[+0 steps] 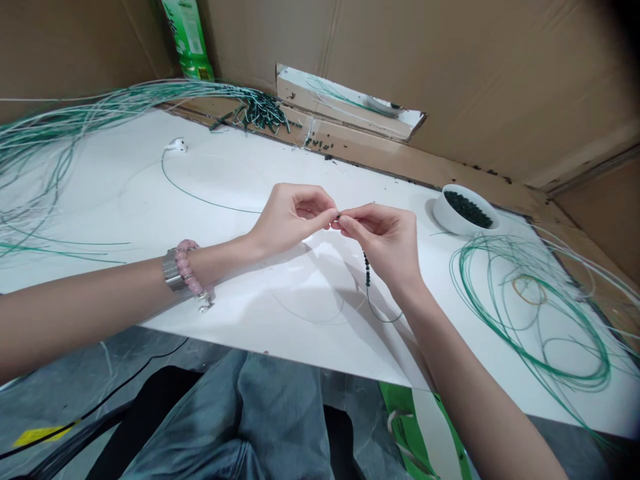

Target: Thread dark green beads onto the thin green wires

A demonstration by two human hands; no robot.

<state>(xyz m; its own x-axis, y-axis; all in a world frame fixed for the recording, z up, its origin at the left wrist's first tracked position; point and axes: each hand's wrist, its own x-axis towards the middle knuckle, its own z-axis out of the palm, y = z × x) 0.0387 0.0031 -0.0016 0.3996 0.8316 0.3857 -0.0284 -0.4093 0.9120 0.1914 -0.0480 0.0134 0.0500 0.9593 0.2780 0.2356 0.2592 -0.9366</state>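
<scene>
Above the middle of the white table, my left hand (295, 217) and my right hand (387, 237) meet fingertip to fingertip. Both are closed in a pinch around a thin green wire (213, 201) with small dark beads. One end of the wire curves away left across the table. Below my right hand hangs a short row of dark beads (367, 270), and the wire's other end loops beneath it. A dark speck, likely a bead, shows between the fingertips, too small to tell clearly. Right of my hands stands a white bowl (440, 212) of dark beads.
A coil of green wire (465, 287) lies at the right. Long green and white wires (45, 143) spread over the left side, with a beaded bundle (263, 110) at the back. A white earbud (176, 145) lies near them. Cardboard walls (450, 80) and a green bottle (187, 40) stand behind.
</scene>
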